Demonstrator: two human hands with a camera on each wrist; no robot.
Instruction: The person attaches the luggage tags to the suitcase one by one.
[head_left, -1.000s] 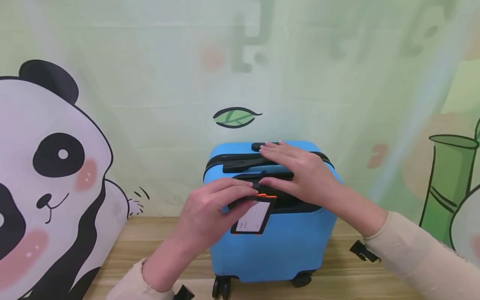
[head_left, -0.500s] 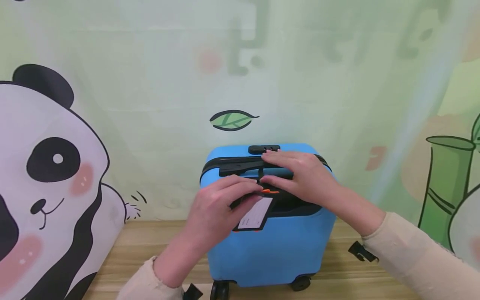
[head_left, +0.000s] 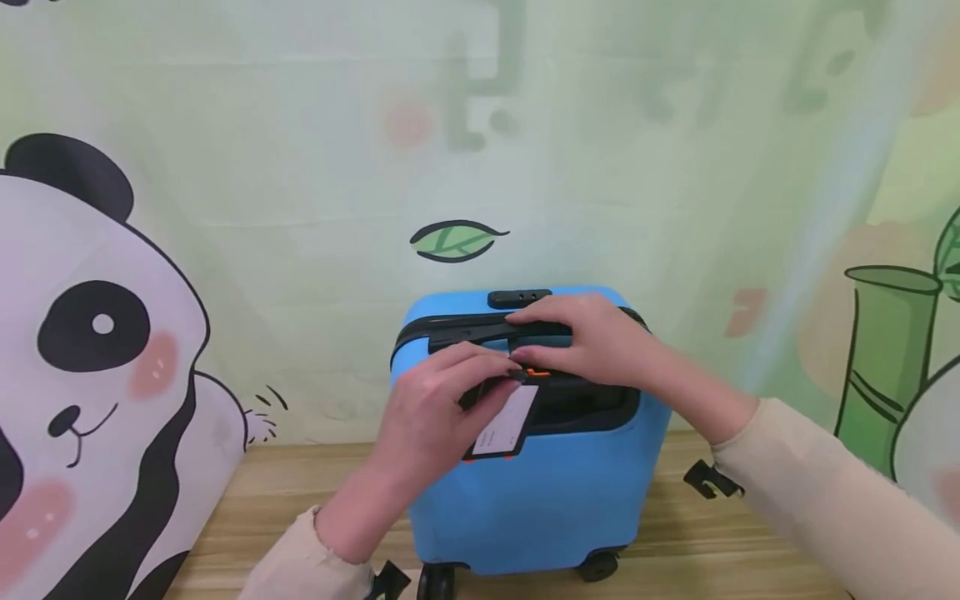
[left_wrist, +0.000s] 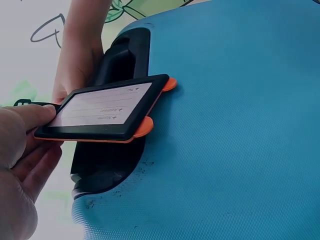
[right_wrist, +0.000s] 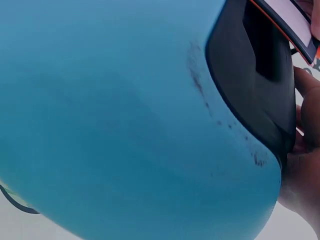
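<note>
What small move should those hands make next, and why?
Perhaps the right hand should gently draw the dark strap snug: the left hand pinches the luggage tag, the strap shows beside that thumb, and the right fingertips are close by, atop the suitcase.

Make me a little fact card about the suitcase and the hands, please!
Suitcase: blue, upright, black wheels
Left hand: pinching the luggage tag
Right hand: at the suitcase's top; its exact grip is hard to see
Tag colours: black and orange, white panel
Underneath: wood-patterned surface
Behind: backdrop with panda, leaf, bamboo
</note>
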